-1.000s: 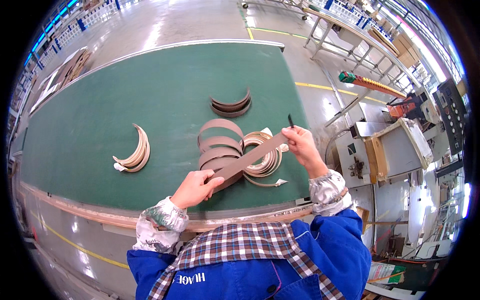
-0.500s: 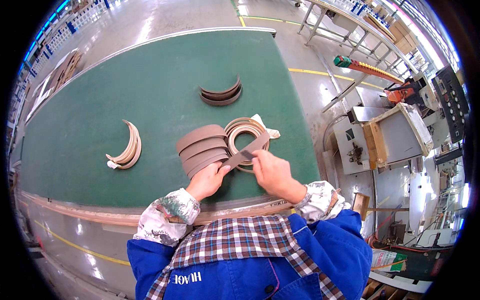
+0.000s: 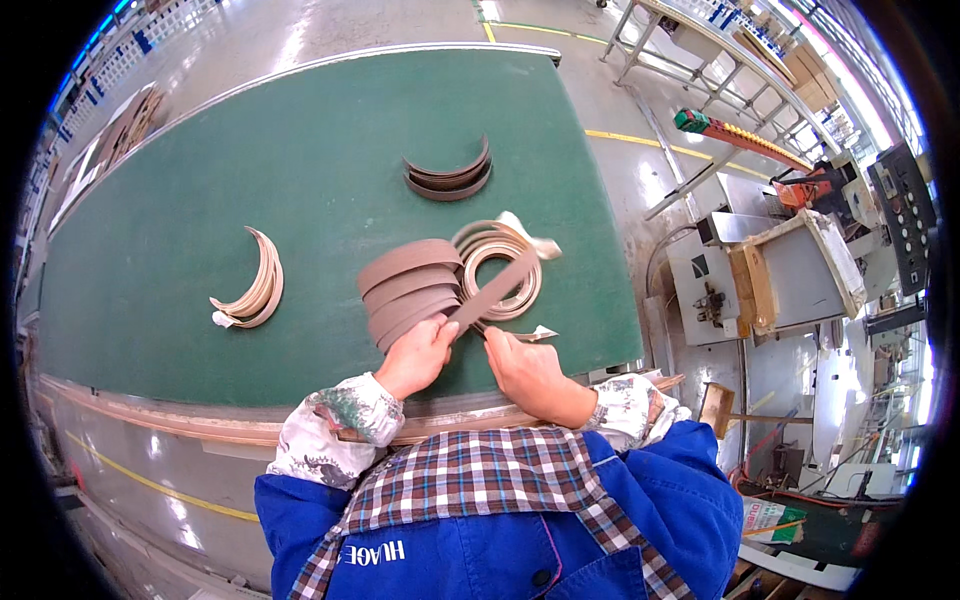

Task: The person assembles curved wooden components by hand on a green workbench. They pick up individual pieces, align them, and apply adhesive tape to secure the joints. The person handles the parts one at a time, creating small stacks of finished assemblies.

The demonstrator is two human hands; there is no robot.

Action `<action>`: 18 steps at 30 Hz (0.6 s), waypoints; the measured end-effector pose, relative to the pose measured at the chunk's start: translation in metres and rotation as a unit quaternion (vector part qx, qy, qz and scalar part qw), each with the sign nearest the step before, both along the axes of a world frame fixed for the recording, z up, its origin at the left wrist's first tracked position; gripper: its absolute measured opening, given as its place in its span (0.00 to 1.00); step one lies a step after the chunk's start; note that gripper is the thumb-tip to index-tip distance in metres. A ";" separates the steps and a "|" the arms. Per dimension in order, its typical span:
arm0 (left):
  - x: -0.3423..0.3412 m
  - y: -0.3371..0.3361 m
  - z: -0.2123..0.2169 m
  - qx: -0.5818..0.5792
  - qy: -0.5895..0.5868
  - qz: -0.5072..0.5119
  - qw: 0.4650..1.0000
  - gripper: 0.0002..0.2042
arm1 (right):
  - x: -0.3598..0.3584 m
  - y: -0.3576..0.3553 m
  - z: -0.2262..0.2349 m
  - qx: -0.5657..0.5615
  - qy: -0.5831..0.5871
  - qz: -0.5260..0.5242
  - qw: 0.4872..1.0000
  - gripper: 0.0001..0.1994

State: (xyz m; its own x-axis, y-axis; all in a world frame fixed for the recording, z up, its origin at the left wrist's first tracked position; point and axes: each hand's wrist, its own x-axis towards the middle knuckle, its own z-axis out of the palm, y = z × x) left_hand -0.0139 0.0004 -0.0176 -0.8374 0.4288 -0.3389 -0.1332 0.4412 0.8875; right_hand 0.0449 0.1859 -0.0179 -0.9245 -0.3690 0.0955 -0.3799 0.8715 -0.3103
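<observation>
My left hand point(image 3: 415, 358) is closed on a brown edge-banding strip point(image 3: 410, 290) wound in several wide loops, its thumb pressing near the loops' lower right side. One flat length of this strip slants up and right from the thumb, passing over a beige coil of strip point(image 3: 530, 290). Close beside it, my right hand point(image 3: 535, 375) pinches with thumb and index finger at the strip's dark lower part; the fingertips are partly hidden there. Pale loose ends stick out from the beige coil at its top right and bottom.
All this lies on a green-topped table point(image 3: 320, 140). A dark brown bundle of curved strips point(image 3: 448, 182) rests farther back, and a beige curved bundle point(image 3: 262, 285) at the left. Past the table's right edge stands machinery with an open tray point(image 3: 805, 270) and a control panel point(image 3: 900, 210).
My right hand has moved down and left, closer to my left hand. The slanting strip length now shows more of its surface, and a pale end has come into sight below the beige coil.
</observation>
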 end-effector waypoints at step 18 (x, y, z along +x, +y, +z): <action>0.001 -0.046 0.052 0.353 0.052 -0.067 0.932 0.14 | -0.102 -0.019 0.066 -0.392 0.057 0.088 0.914 0.09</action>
State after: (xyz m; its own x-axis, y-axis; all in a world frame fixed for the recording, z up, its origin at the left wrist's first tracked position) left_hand -0.0130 -0.0459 0.0347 -0.7731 0.6172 0.1464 -0.0169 -0.2507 0.9679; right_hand -0.0568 0.1666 0.0477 -0.8248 -0.2883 0.4864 -0.5617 0.3198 -0.7630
